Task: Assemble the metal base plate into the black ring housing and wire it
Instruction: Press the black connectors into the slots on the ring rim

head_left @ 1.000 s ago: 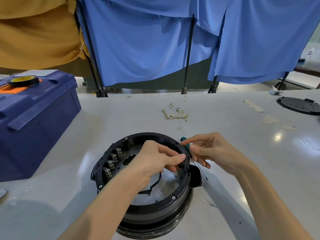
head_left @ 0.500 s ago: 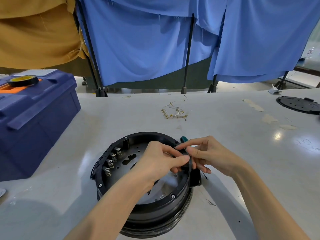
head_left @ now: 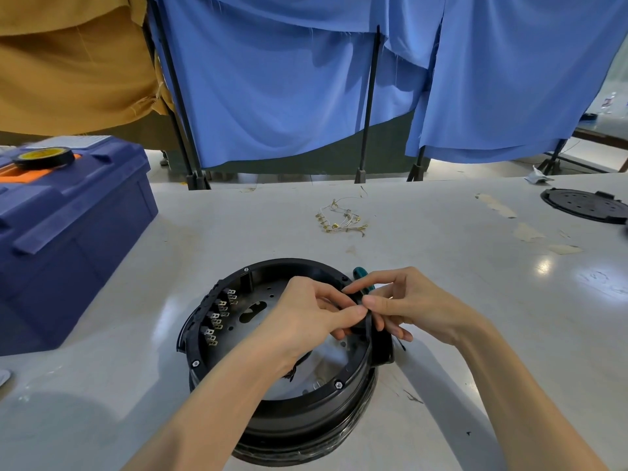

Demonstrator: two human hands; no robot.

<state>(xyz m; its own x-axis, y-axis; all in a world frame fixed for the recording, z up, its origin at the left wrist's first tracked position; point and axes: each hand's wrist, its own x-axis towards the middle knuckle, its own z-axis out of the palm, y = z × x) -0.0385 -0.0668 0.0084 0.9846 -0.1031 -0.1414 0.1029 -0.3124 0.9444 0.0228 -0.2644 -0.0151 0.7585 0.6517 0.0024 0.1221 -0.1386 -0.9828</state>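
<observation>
**both hands pinching at the housing's right rim**

the black ring housing (head_left: 299,413) sits on the tabletop (head_left: 441,266) just in front of the person. the metal base plate (head_left: 268,290) already lies down inside it, and a row of brass terminals (head_left: 221,314) stands along the inner left wall.

the left hand (head_left: 306,317) reaches across the opening and pinches the rim on the right side, thumb outside and fingers inside, probably to steady the ring at the working spot. the right hand (head_left: 418,307) meets it there, with thumb and forefinger pinching a dark strand (head_left: 401,345) whose loose end trails below the fingers. whether this is a wire or a tie is too small to tell. working thumb against thumb looks like a way to feed or seat the strand at the rim.

a teal-handled tool (head_left: 360,273) lies just behind the right hand, touching or nearly touching the housing, within easy reach. a wire bundle (head_left: 343,220) with brass ends waits further back, well apart from the ring, probably for the wiring not yet done.

the blue toolbox (head_left: 68,232), with a tape roll (head_left: 44,157) on its lid, crowds the left side. a black perforated disc (head_left: 584,205) lies near the far right edge. between the ring and that disc the tabletop is bare, so the right hand has the freer side for swinging out. the left forearm crosses over the housing, so lifting it should clear the rim.
</observation>
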